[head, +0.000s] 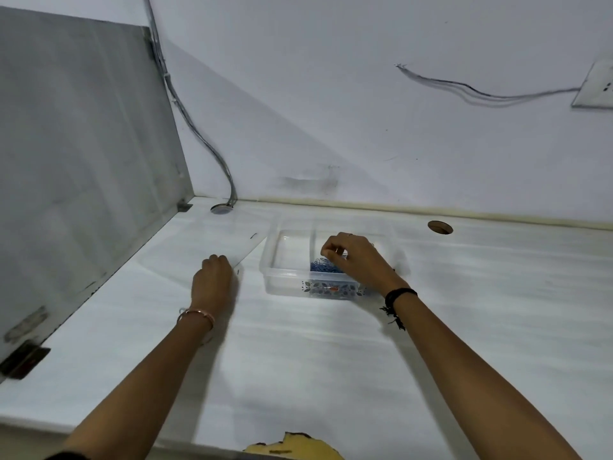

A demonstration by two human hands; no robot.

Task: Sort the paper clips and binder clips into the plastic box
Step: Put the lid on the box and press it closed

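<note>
A clear plastic box (285,277) with a divider stands on the white table, a flowered label on its front wall. A heap of blue paper clips (323,265) lies in its right compartment; the left compartment looks bare. My right hand (355,257) hovers over the right compartment with fingertips pinched together; whether a clip is between them is too small to tell. My left hand (212,277) rests on the table left of the box, fingers curled under. No binder clips show.
The white table (331,360) meets a wall at the back and a grey partition (83,161) on the left. A cable (199,137) drops into a grommet at the back left. A round hole (440,227) is at the back right.
</note>
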